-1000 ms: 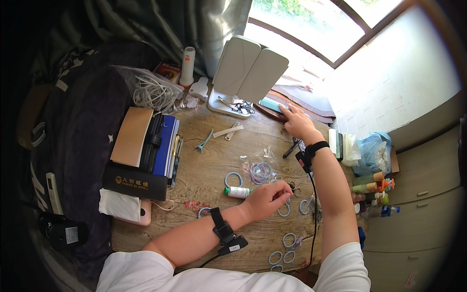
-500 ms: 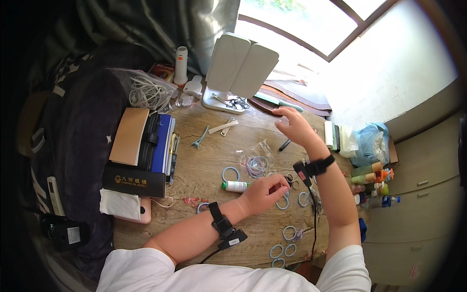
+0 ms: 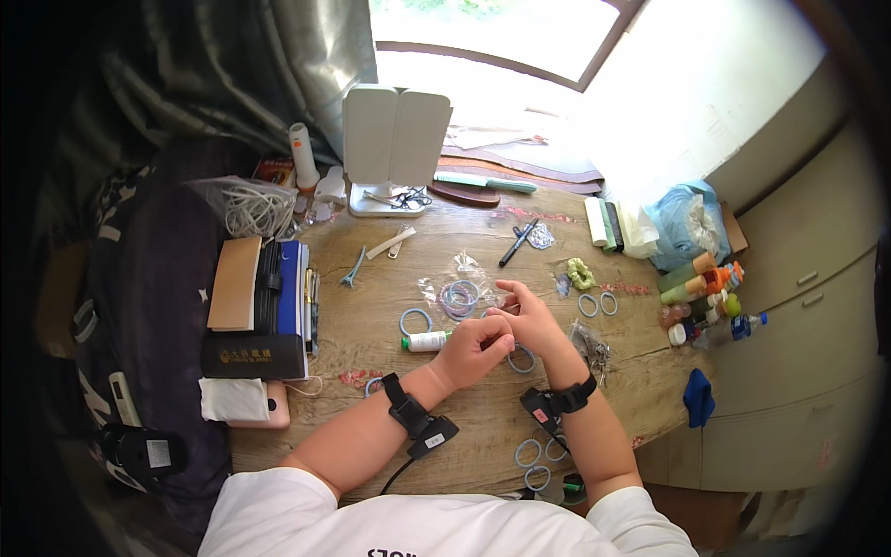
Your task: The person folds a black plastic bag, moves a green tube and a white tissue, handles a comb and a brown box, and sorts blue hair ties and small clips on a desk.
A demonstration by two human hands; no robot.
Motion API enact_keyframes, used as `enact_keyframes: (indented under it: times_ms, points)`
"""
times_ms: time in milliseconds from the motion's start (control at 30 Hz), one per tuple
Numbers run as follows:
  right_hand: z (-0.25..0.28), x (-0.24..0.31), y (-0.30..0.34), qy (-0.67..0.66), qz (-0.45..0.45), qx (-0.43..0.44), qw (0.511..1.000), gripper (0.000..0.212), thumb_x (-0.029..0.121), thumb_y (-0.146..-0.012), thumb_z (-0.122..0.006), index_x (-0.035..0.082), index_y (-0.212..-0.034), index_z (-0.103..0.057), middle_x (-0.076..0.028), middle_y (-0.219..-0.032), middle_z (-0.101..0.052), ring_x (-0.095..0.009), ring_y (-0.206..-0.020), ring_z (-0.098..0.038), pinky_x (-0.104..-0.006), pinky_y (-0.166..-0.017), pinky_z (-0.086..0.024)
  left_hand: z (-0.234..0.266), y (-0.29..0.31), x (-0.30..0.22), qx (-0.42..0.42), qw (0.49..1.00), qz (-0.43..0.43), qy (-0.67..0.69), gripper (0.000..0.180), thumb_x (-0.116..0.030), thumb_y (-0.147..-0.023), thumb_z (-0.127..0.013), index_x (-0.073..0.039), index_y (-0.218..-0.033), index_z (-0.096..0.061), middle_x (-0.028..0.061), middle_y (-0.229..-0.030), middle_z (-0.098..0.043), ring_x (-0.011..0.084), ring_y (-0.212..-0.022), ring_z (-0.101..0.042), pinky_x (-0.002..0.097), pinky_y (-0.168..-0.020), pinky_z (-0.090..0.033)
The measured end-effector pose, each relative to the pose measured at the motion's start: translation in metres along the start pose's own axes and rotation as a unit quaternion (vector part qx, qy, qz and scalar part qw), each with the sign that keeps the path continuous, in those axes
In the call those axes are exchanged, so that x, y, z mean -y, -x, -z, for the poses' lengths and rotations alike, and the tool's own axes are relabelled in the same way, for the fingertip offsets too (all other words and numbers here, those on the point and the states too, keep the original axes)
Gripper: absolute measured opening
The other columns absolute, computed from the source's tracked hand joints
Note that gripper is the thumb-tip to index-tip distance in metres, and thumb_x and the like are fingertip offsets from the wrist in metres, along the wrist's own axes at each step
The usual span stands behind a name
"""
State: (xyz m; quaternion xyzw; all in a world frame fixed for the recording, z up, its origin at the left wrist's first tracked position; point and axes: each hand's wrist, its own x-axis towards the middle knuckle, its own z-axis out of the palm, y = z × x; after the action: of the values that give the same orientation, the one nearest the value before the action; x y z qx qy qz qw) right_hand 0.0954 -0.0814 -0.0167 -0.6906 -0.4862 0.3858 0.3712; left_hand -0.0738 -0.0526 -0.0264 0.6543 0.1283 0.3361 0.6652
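Observation:
My left hand (image 3: 477,349) is closed over the middle of the wooden table, thumb pressed against curled fingers. Anything inside it is hidden. My right hand (image 3: 531,320) meets it from the right; its upper finger sticks out, while the others bend in against the left hand in what looks like a pinch. Whatever lies between them is too small to make out. Beside the left hand lies a white bottle (image 3: 427,342) with a green cap. A blue hair tie (image 3: 522,359) lies below the right hand. More hair ties (image 3: 459,298) rest on clear plastic wrap just beyond.
A green scrunchie (image 3: 580,273) and a black pen (image 3: 518,243) lie farther right. At the back stand a white folding mirror (image 3: 397,139) and a comb (image 3: 487,182). Notebooks (image 3: 237,283) are stacked left. Small bottles (image 3: 687,290) and a blue bag (image 3: 685,223) line the right edge.
My right hand has come back from the far side of the table to my left hand, its fingers bending in. The head view has shifted; the scrunchie now shows.

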Motion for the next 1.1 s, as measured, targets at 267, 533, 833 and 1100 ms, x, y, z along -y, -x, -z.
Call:
enact_keyframes:
  times_ms: [267,533,833,1100]
  points:
    - [0.005,0.001,-0.008,-0.054,-0.01,-0.003,0.999,0.037,0.01,-0.083,-0.068,0.002,-0.117,-0.057,-0.003,-0.086,-0.06,-0.009,-0.076,-0.055,-0.0236,-0.066,-0.048,0.001,0.004,-0.006,-0.008,0.996,-0.029,-0.082,0.014,-0.011,-0.09,-0.056,-0.001,-0.08,-0.059,-0.0002,-0.066,-0.055,0.005,-0.059,-0.045,0.0229,-0.053,-0.038]
    - [0.031,0.001,-0.045,0.134,0.008,-0.096,0.986,0.046,0.024,-0.083,-0.054,0.02,-0.128,-0.056,-0.028,-0.116,-0.054,-0.036,-0.103,-0.057,-0.041,-0.088,-0.048,-0.002,0.014,-0.022,-0.063,0.995,-0.036,-0.073,0.014,-0.011,-0.091,-0.057,-0.001,-0.082,-0.06,-0.0005,-0.066,-0.053,0.0046,-0.058,-0.043,0.0221,-0.052,-0.036]
    - [0.031,0.001,-0.057,0.278,-0.009,-0.098,0.956,0.025,0.023,-0.082,-0.055,0.009,-0.098,-0.069,-0.024,-0.115,-0.057,-0.038,-0.103,-0.058,-0.0413,-0.093,-0.046,-0.003,0.021,-0.012,-0.04,0.989,-0.066,-0.129,0.012,-0.01,-0.09,-0.057,-0.001,-0.082,-0.06,0.0005,-0.06,-0.049,0.005,-0.053,-0.041,0.0238,-0.048,-0.034]
    - [0.045,-0.009,-0.029,0.256,-0.015,-0.121,0.959,0.022,0.018,-0.068,-0.07,0.007,-0.086,-0.062,-0.016,-0.084,-0.067,-0.033,-0.085,-0.064,-0.0391,-0.075,-0.051,-0.004,0.021,-0.012,-0.022,0.985,-0.057,-0.164,0.012,-0.011,-0.094,-0.054,-0.002,-0.088,-0.06,-0.0014,-0.065,-0.052,0.0057,-0.059,-0.048,0.0215,-0.054,-0.039]
